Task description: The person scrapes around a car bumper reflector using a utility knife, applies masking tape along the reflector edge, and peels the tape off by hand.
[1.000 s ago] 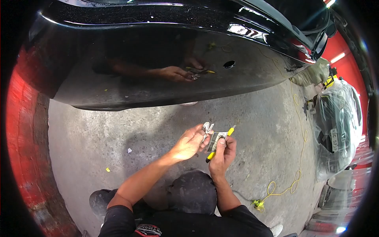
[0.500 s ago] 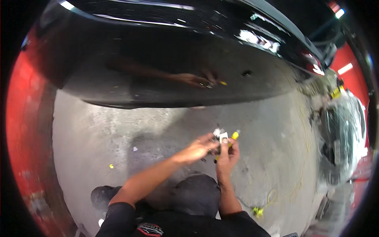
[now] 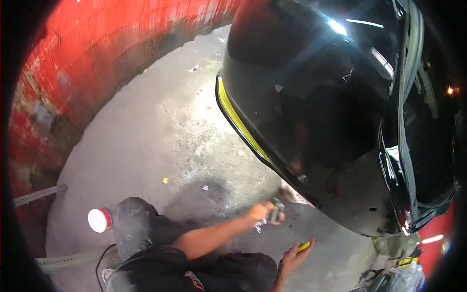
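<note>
My left hand (image 3: pixel 261 212) reaches out over the floor near the lower edge of a glossy black car body panel (image 3: pixel 331 121). Its fingers are closed round a small grey metallic-looking object (image 3: pixel 277 212), too blurred to identify, and a shiny silvery bit (image 3: pixel 259 226) hangs below. Lower and to the right is my right hand (image 3: pixel 292 260), curled round a slim yellow object (image 3: pixel 304 246) whose kind I cannot make out. Yellow trim or tape (image 3: pixel 233 112) runs along the panel's left edge. A whitish, reddish piece (image 3: pixel 293 193) lies beneath that edge.
A tub with a white lid and red rim (image 3: pixel 99 220) stands beside my left knee (image 3: pixel 134 224). Yellow (image 3: pixel 166 180) and white scraps (image 3: pixel 205 188) lie on the concrete floor (image 3: pixel 131 160). A red wall (image 3: pixel 97 58) curves behind. Plastic-wrapped items (image 3: pixel 396 277) sit at lower right.
My view has swung left toward the red wall. My hands, close together before, are now apart; the left holds the grey object near the panel, the right keeps the yellow object.
</note>
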